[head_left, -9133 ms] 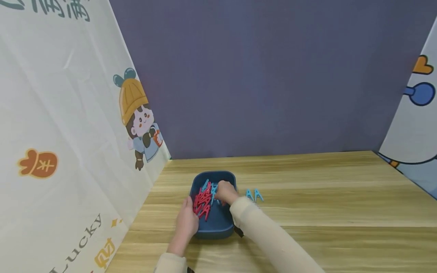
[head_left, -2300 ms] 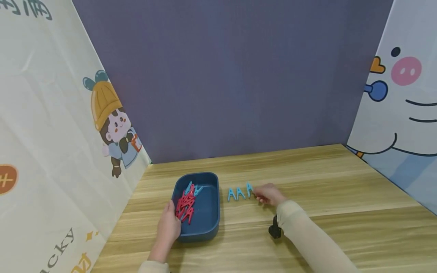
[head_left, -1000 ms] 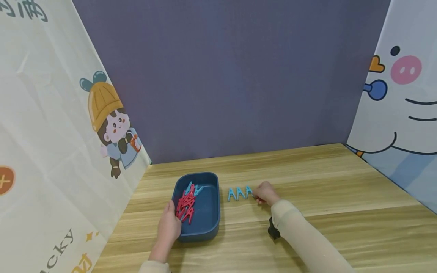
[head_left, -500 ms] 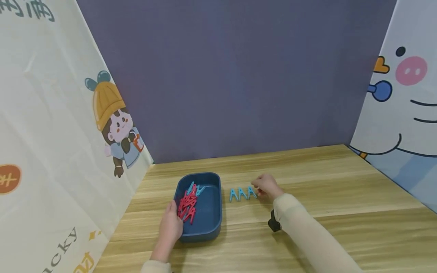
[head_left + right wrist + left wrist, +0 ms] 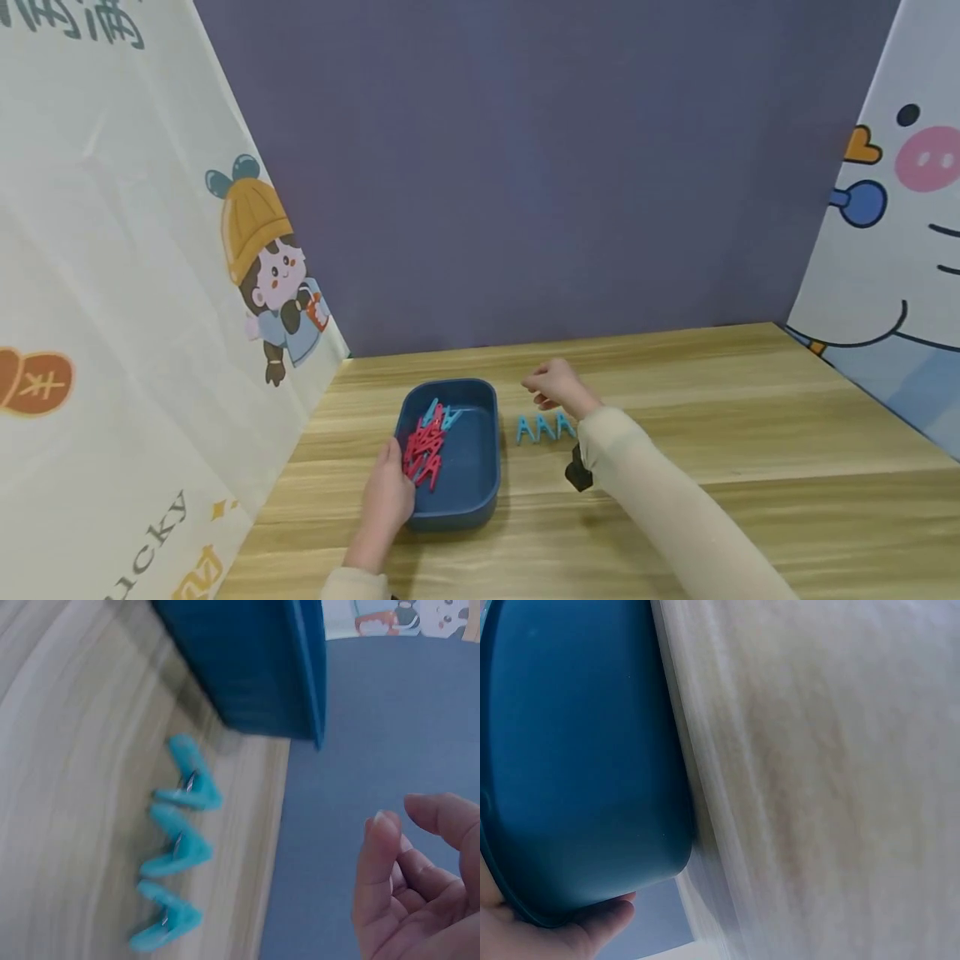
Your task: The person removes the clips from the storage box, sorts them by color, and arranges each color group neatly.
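A dark blue tray [image 5: 480, 492] sits on the wooden table [image 5: 712, 433] and holds a pile of red clothespins [image 5: 422, 450] plus a few blue ones [image 5: 441, 414]. My left hand [image 5: 390, 498] grips the tray's near left rim; the left wrist view shows its thumb under the tray wall [image 5: 577, 772]. Three blue clothespins [image 5: 544, 427] stand in a row just right of the tray, also clear in the right wrist view as blue clothespins [image 5: 174, 847]. My right hand [image 5: 551, 385] hovers above and behind that row, fingers loosely curled and holding nothing [image 5: 420, 885].
Cartoon-printed cloth panels stand at the left [image 5: 150, 292] and right [image 5: 892, 233], with a purple backdrop [image 5: 540, 167] behind the table. A black wrist camera mount [image 5: 577, 475] hangs under my right sleeve.
My right hand let go of the third blue clothespin at the end of the row and lifted up and leftward. My left hand stayed on the tray.
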Demonstrator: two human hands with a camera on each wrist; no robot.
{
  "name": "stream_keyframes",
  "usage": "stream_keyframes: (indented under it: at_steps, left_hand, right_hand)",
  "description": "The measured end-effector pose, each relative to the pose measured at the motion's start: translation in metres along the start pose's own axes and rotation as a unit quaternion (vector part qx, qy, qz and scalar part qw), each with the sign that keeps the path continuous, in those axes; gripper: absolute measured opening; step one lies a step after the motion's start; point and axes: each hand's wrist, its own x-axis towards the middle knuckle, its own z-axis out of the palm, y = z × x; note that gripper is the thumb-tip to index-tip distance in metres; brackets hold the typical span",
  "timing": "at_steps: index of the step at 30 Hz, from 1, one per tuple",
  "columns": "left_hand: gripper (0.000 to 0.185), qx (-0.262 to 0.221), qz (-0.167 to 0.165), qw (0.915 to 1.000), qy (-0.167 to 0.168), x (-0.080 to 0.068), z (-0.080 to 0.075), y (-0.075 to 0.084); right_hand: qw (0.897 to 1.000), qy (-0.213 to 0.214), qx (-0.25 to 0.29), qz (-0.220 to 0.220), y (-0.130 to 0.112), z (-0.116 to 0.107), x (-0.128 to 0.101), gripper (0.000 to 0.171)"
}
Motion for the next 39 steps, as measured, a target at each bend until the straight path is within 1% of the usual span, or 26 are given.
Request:
stream_keyframes:
  at_steps: [2,9,14,21,26,34,39]
  left_hand:
    - [0.054,0.000,0.000,1.0000,0.002,0.000,0.000,0.000]
    - [0.054,0.004,0.022,0.9995,0.021,-0.001,0.002,-0.001]
    - [0.054,0.006,0.020,0.9995,0.023,-0.001,0.004,-0.002]
    - [0.054,0.010,0.027,0.9989,0.038,-0.001,0.004,-0.001]
    - [0.054,0.005,0.025,0.9988,0.041,-0.003,0.003,-0.001]
    - [0.055,0.005,0.025,0.9985,0.048,-0.004,0.004,0.001]
    - [0.055,-0.008,0.010,0.9991,0.040,-0.003,0.005,0.000]
  right_hand:
    - [1.000,-0.006,0.003,-0.006,-0.006,0.006,0.001,0.023]
    - [1.000,-0.019,0.000,-0.024,-0.026,0.025,0.003,0.021]
    - [0.999,-0.032,0.003,-0.029,-0.038,0.039,0.004,0.027]
    - [0.999,-0.044,0.000,-0.032,-0.052,0.056,0.009,0.026]
    - [0.998,-0.048,0.011,-0.027,-0.057,0.069,0.014,0.025]
    - [0.998,-0.055,0.021,-0.032,-0.054,0.089,0.024,0.025]
    - [0.997,-0.057,0.020,-0.043,-0.053,0.098,0.027,0.021]
